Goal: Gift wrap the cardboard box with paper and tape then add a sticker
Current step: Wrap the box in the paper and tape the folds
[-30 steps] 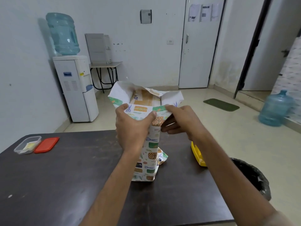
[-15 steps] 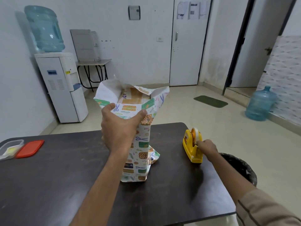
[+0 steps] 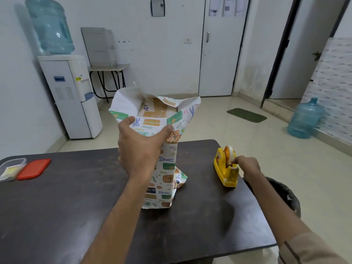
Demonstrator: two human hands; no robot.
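1. The cardboard box (image 3: 158, 110) is standing on end on the tabletop (image 3: 76, 197), about midway between its left and right edges and closer to the far edge. Patterned wrapping paper (image 3: 165, 168) is sleeving it, and the top flaps are flaring open so that the brown end of the box is showing
2. The left hand (image 3: 141, 147) is grasping the wrapped box high on its near face, thumb toward the right and fingers curling round the left. It is pinning a folded flap of paper against the box, which is rising just beyond and below the palm
3. The right hand (image 3: 247, 165) is reaching to the yellow tape dispenser (image 3: 225, 168) near the right edge of the tabletop, well apart from the box. Its curled fingers are pinching the tape (image 3: 230, 151) at the roll
4. A clear container (image 3: 11, 168) and a red lid (image 3: 34, 168) are lying side by side at the left edge
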